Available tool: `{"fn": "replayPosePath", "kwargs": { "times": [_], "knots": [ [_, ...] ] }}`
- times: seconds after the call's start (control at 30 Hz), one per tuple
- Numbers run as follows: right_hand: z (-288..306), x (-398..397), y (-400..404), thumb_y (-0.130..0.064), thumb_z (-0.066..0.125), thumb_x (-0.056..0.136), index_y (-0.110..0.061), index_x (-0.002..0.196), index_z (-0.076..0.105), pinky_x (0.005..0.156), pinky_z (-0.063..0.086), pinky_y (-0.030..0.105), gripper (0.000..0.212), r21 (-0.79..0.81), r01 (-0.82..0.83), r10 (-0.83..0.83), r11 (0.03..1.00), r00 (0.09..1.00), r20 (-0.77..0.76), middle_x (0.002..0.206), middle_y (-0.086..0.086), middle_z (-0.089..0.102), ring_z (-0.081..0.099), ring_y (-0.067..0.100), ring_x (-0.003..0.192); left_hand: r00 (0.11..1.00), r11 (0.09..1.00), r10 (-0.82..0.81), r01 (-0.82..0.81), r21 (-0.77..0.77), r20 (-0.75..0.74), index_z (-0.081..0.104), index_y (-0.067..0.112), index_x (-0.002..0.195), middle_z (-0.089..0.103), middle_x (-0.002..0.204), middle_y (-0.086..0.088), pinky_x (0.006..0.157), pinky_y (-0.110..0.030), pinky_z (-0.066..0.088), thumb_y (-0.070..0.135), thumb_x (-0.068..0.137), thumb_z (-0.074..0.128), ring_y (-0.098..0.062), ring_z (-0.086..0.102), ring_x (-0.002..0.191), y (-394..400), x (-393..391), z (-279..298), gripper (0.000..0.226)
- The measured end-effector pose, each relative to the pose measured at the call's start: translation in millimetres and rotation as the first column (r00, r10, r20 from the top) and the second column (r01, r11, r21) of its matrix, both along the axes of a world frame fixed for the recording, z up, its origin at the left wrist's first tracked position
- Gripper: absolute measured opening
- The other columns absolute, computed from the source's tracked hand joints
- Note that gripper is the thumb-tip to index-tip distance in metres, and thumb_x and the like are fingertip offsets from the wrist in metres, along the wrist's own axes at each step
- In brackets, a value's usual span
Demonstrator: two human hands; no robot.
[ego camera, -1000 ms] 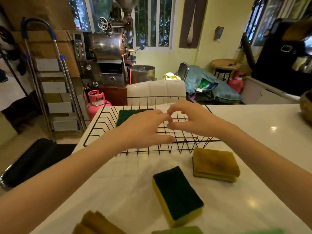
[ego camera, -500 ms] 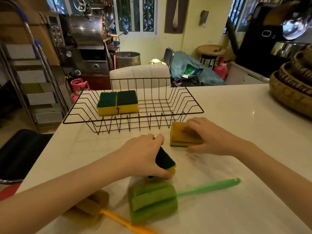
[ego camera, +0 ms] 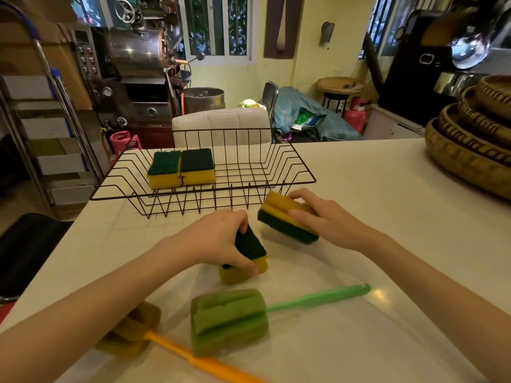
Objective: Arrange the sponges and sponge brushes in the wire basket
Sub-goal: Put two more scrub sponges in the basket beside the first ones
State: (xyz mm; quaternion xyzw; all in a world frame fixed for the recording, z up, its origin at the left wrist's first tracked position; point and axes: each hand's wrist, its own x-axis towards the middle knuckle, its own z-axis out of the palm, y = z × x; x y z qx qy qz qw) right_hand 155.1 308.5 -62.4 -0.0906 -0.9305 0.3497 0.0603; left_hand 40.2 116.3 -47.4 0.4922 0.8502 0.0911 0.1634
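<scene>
Hands had dropped from wire basket (ego camera: 276,172): left hand (ego camera: 218,239) fingers clamped one sponge (ego camera: 250,251), right hand (ego camera: 323,219) had tilted another sponge (ego camera: 287,223) off the counter, both bound for the basket next.

Woven baskets (ego camera: 470,139) stacked at right on white counter (ego camera: 387,217); white chair (ego camera: 221,124) behind

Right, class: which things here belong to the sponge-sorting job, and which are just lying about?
Job: wire basket, two sponges in it, sponge in left hand, sponge in right hand, green brush, orange brush.
Lying about: woven baskets, white chair.
</scene>
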Motion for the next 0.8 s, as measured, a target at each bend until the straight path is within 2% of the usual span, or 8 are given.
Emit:
{"fn": "replayPosePath", "kwargs": {
  "times": [0.07,0.2,0.33,0.43,0.53,0.6,0.7,0.8],
  "knots": [
    [4,0,1,-0.034,0.043,0.091,-0.037,0.091,0.054,0.069,0.043,0.022,0.012,-0.234,0.067,-0.057,0.97,0.997,0.051,0.091,-0.011,0.061,0.057,0.007,0.087,1.0,1.0,-0.003,0.003,0.011,0.003,0.039,0.03,0.085,0.046,0.087,0.01,0.055,-0.02,0.034,0.055,0.052,0.075,-0.005,0.041,0.075,0,0,-1,0.055],
    [-5,2,-1,-0.022,0.047,0.089,-0.024,0.087,0.06,0.087,0.05,0.035,0.013,-0.451,0.226,-0.121,0.863,0.961,0.249,0.096,0.003,0.062,0.058,0.019,0.097,1.0,0.999,-0.005,0.005,0.037,-0.005,0.04,0.03,0.084,0.044,0.083,0.012,0.054,-0.02,0.032,0.055,0.052,0.075,-0.004,0.04,0.074,0,0,-2,0.053],
    [-11,3,1,-0.018,0.057,0.084,-0.021,0.102,0.056,0.074,0.053,0.03,0.019,-0.33,0.316,-0.231,0.89,0.934,0.272,0.092,0.004,0.063,0.06,0.018,0.089,1.0,0.999,-0.014,0.015,0.038,-0.01,0.04,0.031,0.083,0.042,0.08,0.016,0.053,-0.02,0.031,0.054,0.053,0.075,-0.005,0.041,0.073,0,0,-2,0.052],
    [-7,6,5,-0.012,0.058,0.082,-0.021,0.097,0.057,0.061,0.052,0.024,0.017,-0.219,0.291,-0.245,0.931,0.946,0.212,0.083,0.003,0.064,0.062,0.016,0.077,1.0,0.999,-0.016,0.016,0.043,-0.001,0.039,0.031,0.083,0.041,0.08,0.016,0.053,-0.02,0.03,0.052,0.053,0.075,-0.005,0.041,0.072,-1,-1,-1,0.051],
    [1,10,7,-0.016,0.056,0.084,-0.027,0.1,0.056,0.074,0.051,0.023,0.02,-0.177,0.159,-0.135,0.971,0.981,0.14,0.099,-0.002,0.062,0.06,0.016,0.096,1.0,0.998,-0.017,0.016,0.054,0.015,0.04,0.031,0.084,0.042,0.081,0.016,0.053,-0.021,0.031,0.052,0.052,0.076,-0.005,0.041,0.073,-3,-2,-2,0.052],
    [10,11,7,-0.026,0.063,0.08,-0.036,0.112,0.05,0.088,0.041,0.022,0.036,-0.133,-0.014,0.029,0.991,0.993,0.11,0.117,-0.016,0.051,0.047,0.009,0.114,1.0,0.999,-0.018,0.017,0.049,0.02,0.04,0.031,0.084,0.042,0.081,0.016,0.052,-0.021,0.031,0.052,0.052,0.076,-0.005,0.041,0.073,-3,-3,-1,0.052],
    [23,11,-1,-0.035,0.078,0.065,-0.044,0.121,0.039,0.104,0.023,0.026,0.069,-0.065,-0.26,0.268,0.963,0.93,0.251,0.145,-0.018,0.023,0.02,0.004,0.129,1.0,0.999,-0.028,0.028,0.037,0.005,0.041,0.032,0.083,0.044,0.082,0.015,0.054,-0.021,0.033,0.054,0.052,0.075,-0.005,0.042,0.074,-4,-3,0,0.051],
    [28,3,-10,-0.024,0.083,0.059,-0.037,0.121,0.037,0.107,0.024,0.029,0.078,0.103,-0.402,0.331,0.91,0.853,0.404,0.152,-0.009,0.01,0.008,0.008,0.135,0.998,0.998,-0.042,0.044,0.038,-0.052,0.043,0.032,0.085,0.048,0.087,0.011,0.056,-0.023,0.035,0.059,0.051,0.073,-0.008,0.044,0.078,-7,-2,2,0.053]
  ]
}}
